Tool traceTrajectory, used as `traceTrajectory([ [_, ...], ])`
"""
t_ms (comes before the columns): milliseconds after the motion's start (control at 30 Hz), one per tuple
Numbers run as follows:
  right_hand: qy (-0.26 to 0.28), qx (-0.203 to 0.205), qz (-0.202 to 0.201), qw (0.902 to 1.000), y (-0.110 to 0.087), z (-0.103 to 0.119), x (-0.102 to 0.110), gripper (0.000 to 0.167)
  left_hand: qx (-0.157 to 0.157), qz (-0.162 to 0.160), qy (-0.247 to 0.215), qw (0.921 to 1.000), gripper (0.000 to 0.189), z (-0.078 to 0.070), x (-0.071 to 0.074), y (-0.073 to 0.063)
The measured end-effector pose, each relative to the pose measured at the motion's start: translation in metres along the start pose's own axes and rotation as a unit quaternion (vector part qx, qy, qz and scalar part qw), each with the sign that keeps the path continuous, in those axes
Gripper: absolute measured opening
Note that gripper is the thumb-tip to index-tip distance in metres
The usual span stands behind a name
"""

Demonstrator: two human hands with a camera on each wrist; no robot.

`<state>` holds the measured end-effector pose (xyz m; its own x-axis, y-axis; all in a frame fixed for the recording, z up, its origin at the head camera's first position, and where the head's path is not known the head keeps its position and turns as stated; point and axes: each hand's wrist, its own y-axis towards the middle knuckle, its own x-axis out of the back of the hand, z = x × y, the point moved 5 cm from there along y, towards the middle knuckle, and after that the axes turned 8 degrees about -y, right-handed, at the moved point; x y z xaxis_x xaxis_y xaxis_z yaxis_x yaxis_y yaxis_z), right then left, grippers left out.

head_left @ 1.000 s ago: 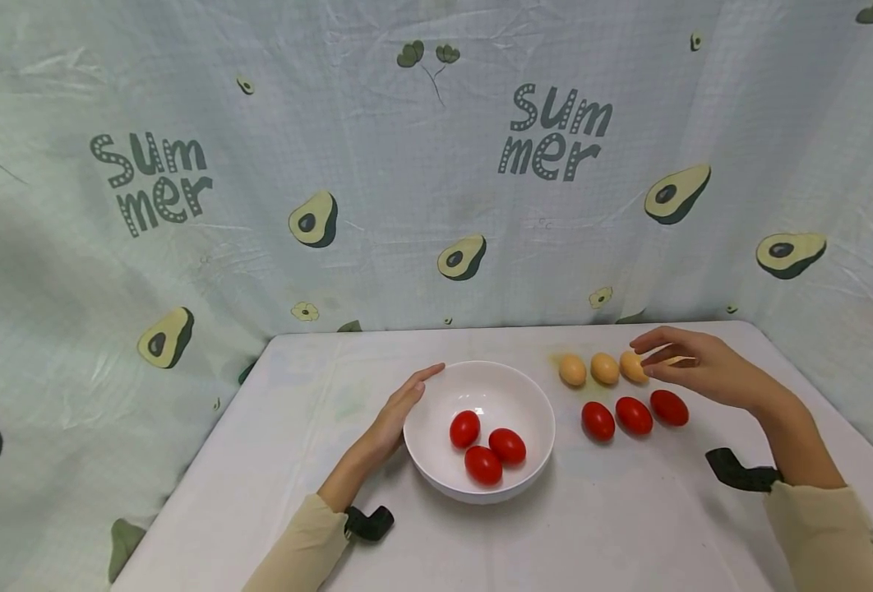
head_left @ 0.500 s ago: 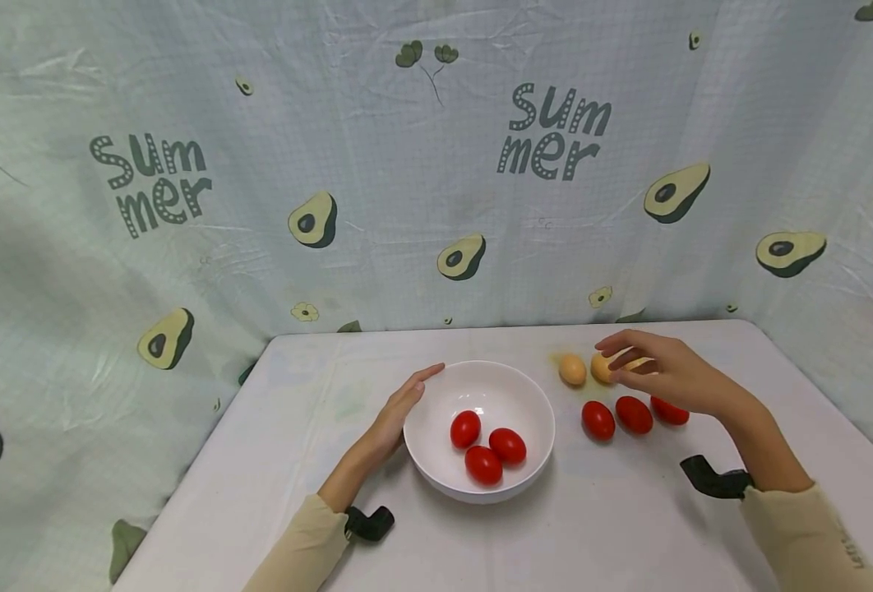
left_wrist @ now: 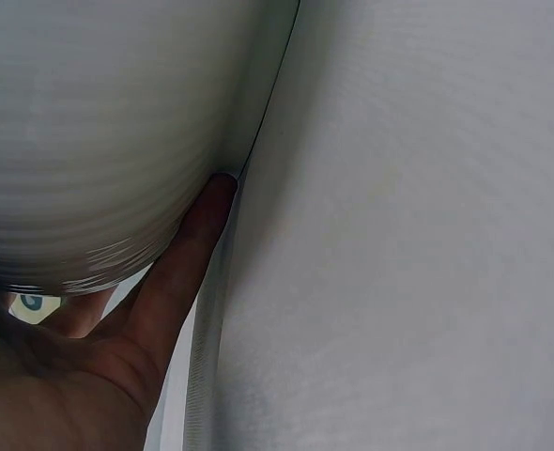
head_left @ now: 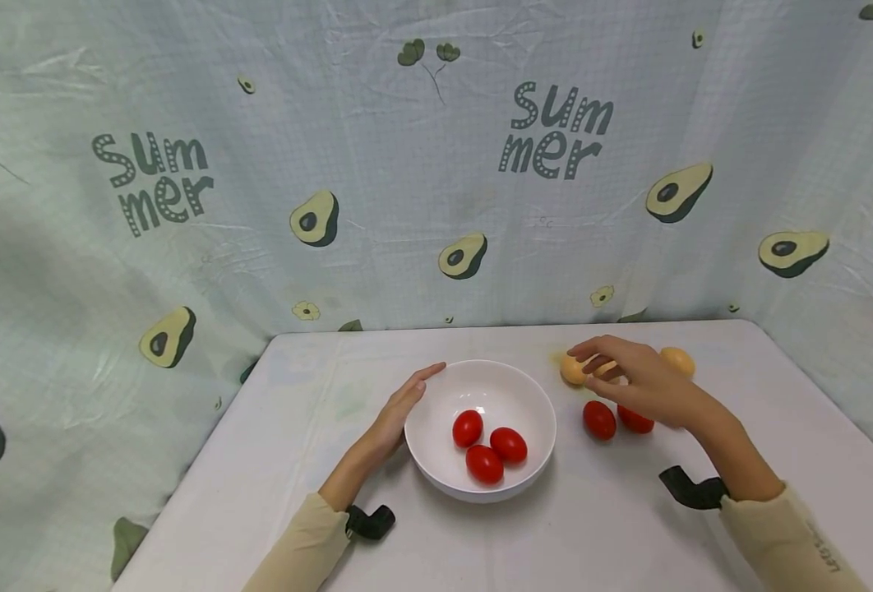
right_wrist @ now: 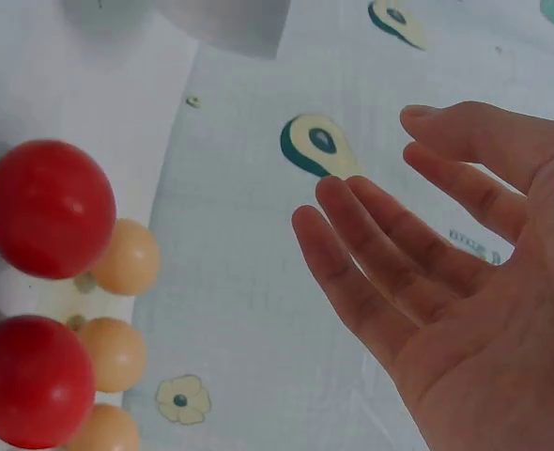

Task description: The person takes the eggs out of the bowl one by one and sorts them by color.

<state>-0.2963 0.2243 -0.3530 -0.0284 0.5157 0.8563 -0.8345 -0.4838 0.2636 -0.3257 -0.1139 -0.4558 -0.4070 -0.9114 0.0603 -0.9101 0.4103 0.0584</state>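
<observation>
My left hand (head_left: 394,415) lies along the left side of a white bowl (head_left: 542,460), fingers stretched out against its outer wall. In the left wrist view a fingertip of the left hand (left_wrist: 99,366) touches the bowl (left_wrist: 99,141). Three red eggs (head_left: 484,464) lie inside. With nothing in it, my right hand (head_left: 639,378) hovers over the eggs to the bowl's right, fingers spread and slightly bent. Beneath it are a row of yellow eggs (head_left: 571,371) and a nearer row of red eggs (head_left: 599,420), both partly hidden by hand and wrist.
A yellow egg (head_left: 677,361) shows at the right end of the back row. The white table (head_left: 555,543) ends at a hanging curtain (head_left: 377,271) printed with avocados. Black wrist straps (head_left: 691,489) sit below both hands.
My right hand has moved left over the eggs, covering different ones and uncovering the rightmost yellow egg. The left hand and the bowl stay where they were.
</observation>
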Motion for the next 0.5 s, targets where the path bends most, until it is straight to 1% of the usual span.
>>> traceTrajectory([
  [167, -0.006, 0.030, -0.014, 0.9994, 0.006, 0.009, -0.008, 0.034, -0.004, 0.000, -0.003, 1.0000, 0.050, 0.000, 0.000, 0.000],
  [300, -0.010, 0.036, -0.029, 0.9989, 0.009, 0.014, -0.014, 0.036, -0.011, 0.008, -0.004, 0.9999, 0.051, 0.000, 0.000, 0.001],
  [500, -0.001, 0.045, -0.066, 0.9968, 0.014, 0.029, -0.023, 0.044, -0.012, 0.008, -0.001, 0.9999, 0.051, 0.001, 0.000, 0.001],
])
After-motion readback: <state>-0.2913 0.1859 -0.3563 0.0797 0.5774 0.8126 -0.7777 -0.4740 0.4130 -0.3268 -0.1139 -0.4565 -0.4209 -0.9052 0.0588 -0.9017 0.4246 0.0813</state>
